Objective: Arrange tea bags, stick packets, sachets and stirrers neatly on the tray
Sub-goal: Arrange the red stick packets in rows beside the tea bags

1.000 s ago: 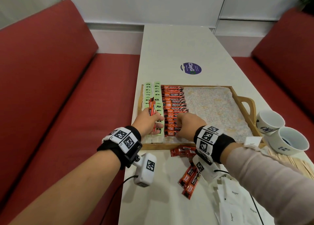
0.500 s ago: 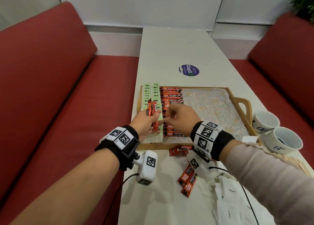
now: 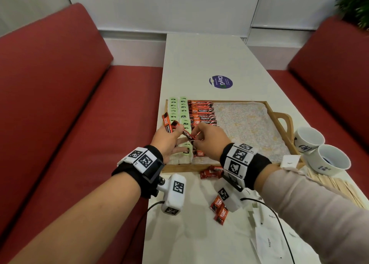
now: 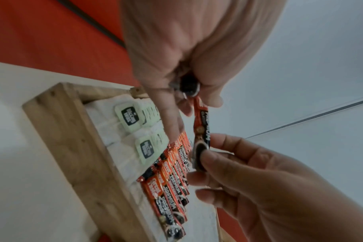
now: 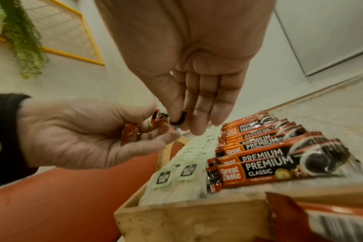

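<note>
A wooden tray (image 3: 179, 168) holds two columns of green tea bags (image 3: 183, 112) at its left and a column of red stick packets (image 3: 201, 114) beside them. My left hand (image 3: 173, 133) hovers over the tray's near left corner and grips a few red stick packets (image 3: 167, 124). My right hand (image 3: 196, 139) pinches the dark end of one of those packets (image 3: 187, 135), which spans between both hands (image 4: 201, 127). In the right wrist view, the right hand's fingertips (image 5: 177, 120) close on that packet's end, next to the left hand (image 5: 83, 135).
Loose red packets lie on the table in front of the tray (image 3: 211, 172) and nearer to me (image 3: 219, 210). White sugar sachets (image 3: 267, 241) lie at the near right. Wooden stirrers (image 3: 339, 188) and two white cups (image 3: 309, 140) sit right of the tray. Red benches flank the table.
My right hand has left the packet row on the tray, risen to the left hand and pinched one of its packets. The left hand has lifted slightly.
</note>
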`<state>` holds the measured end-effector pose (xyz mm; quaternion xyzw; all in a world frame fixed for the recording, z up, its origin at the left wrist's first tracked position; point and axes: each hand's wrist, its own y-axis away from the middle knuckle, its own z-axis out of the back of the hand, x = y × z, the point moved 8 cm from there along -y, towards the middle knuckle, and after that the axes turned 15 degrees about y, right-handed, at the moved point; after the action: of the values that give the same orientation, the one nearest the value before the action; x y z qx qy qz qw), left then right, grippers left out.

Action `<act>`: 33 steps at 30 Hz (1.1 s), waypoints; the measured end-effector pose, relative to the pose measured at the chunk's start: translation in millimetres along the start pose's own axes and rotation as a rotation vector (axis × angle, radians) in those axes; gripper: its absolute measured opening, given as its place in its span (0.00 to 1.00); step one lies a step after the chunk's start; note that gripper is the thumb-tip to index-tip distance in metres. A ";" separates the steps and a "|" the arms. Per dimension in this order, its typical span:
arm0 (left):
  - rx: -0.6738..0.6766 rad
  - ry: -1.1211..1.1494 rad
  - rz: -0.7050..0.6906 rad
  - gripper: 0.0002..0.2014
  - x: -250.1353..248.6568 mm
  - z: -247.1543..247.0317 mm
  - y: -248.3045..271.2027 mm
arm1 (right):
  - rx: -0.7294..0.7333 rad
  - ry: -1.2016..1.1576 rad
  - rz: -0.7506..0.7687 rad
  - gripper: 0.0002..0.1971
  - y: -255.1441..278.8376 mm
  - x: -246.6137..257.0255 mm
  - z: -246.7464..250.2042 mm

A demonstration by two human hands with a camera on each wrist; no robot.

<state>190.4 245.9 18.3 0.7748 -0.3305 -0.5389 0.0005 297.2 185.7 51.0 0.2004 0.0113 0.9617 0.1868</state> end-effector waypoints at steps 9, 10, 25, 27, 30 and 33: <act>-0.020 -0.102 -0.068 0.05 -1.5 1.9 2.7 | 0.016 -0.019 -0.047 0.06 3.9 -14.6 4.4; -0.017 -0.113 -0.066 0.08 -0.1 0.7 3.0 | 0.022 -0.006 -0.050 0.05 4.6 -16.5 4.7; -0.051 -0.300 -0.089 0.04 3.4 6.5 -0.5 | 0.174 0.245 -0.178 0.06 8.9 -64.7 -7.4; -0.052 -0.293 -0.072 0.05 5.7 7.8 -1.0 | 0.206 0.305 -0.177 0.05 6.2 -63.8 -11.1; -0.049 -0.270 -0.052 0.05 7.5 8.5 -0.7 | 0.222 0.373 -0.182 0.05 3.5 -63.4 -14.3; -0.043 -0.264 -0.032 0.05 8.2 8.4 -1.2 | 0.206 0.415 -0.180 0.05 1.8 -63.5 -16.0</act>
<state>185.6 245.7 7.5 0.7023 -0.3035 -0.6430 -0.0350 344.3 161.7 12.3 0.0148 0.1654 0.9555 0.2437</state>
